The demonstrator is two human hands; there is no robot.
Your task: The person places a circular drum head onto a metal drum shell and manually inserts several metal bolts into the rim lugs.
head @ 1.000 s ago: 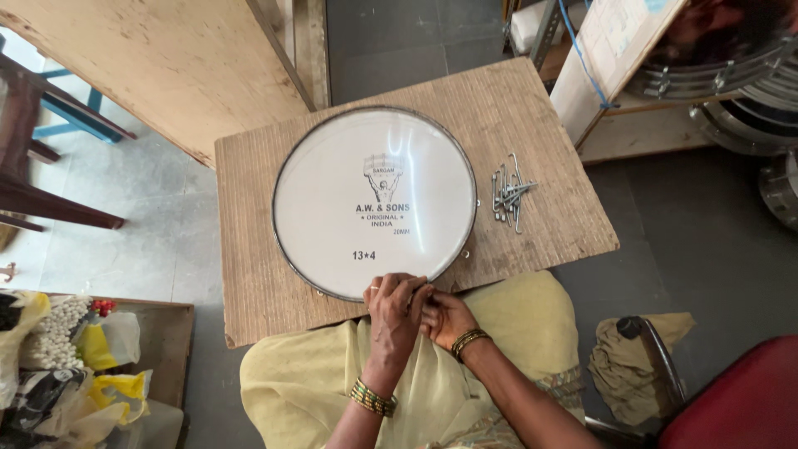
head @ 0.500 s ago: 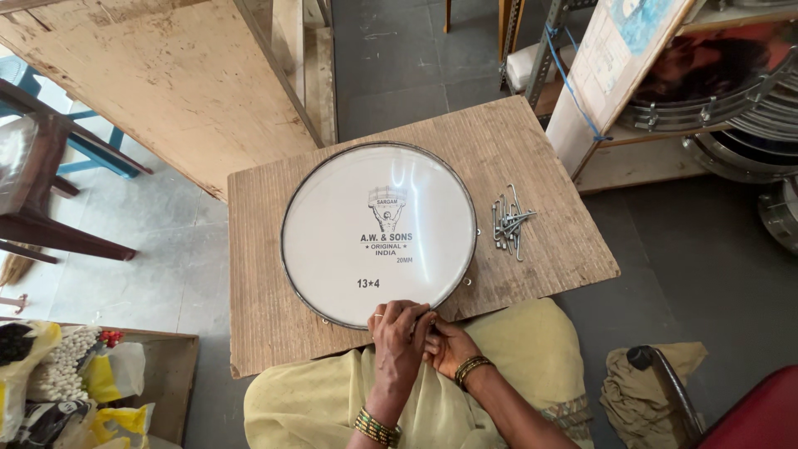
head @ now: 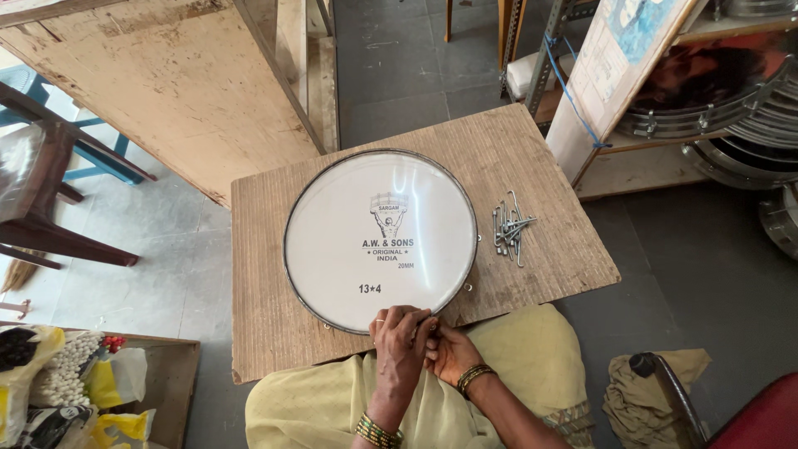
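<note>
A round white drum head [head: 380, 237] with a thin metal rim lies flat on a wooden board [head: 266, 274] across my lap. My left hand [head: 399, 339] rests over the near rim of the drum, its fingers curled down on the edge. Pressed against it from the right is my right hand [head: 450, 352], fingers bent toward the same spot on the rim. A small metal piece seems to be pinched between them, mostly hidden by the fingers. A pile of metal hook rods [head: 509, 228] lies on the board to the right of the drum.
A slanted plywood sheet [head: 166, 83] and a dark wooden chair [head: 41, 199] stand at the left. Stacked drum shells and hoops [head: 731, 100] fill shelves at the right. A box of bags [head: 75, 391] sits low left, a cloth [head: 657, 391] low right.
My view has shifted, so the board and drum sit lower right in the picture. Both hands stay together at the drum's near rim.
</note>
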